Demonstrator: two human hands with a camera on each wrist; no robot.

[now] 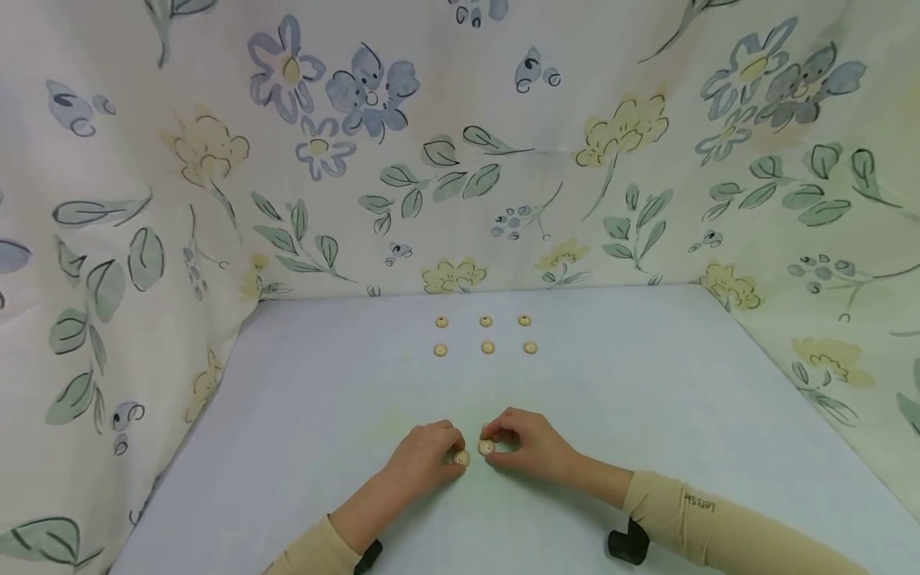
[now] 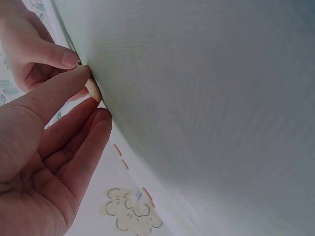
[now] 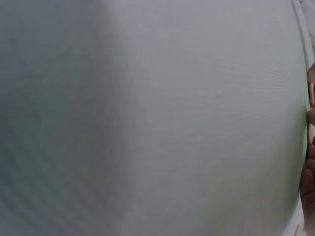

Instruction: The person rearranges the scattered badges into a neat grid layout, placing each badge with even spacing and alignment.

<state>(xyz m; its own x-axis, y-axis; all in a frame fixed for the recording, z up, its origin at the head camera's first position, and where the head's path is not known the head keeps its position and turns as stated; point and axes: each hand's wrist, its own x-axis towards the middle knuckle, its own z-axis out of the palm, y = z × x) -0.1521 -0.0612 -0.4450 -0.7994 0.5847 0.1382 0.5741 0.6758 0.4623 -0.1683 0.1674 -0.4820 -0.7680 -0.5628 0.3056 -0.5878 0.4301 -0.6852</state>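
Observation:
Near the front middle of the white table, my left hand [image 1: 426,457] pinches a round wooden button [image 1: 461,458] between thumb and fingers. Just to its right, my right hand [image 1: 535,449] holds a second wooden button [image 1: 486,447] by its edge, with small dark holes showing on its face. A narrow gap separates the two buttons. In the left wrist view, a button [image 2: 92,89] shows its rim under the left thumb, low at the tabletop. Only parts of the fingers [image 3: 311,169] and thin button edges appear at the right border of the right wrist view.
Farther back on the table [image 1: 323,375], several more wooden buttons lie in two rows, a back row [image 1: 485,321] and a front row [image 1: 488,347]. A flower-patterned cloth [image 1: 446,224] hangs behind and along both sides. A dark wrist device [image 1: 628,545] sits under the right sleeve.

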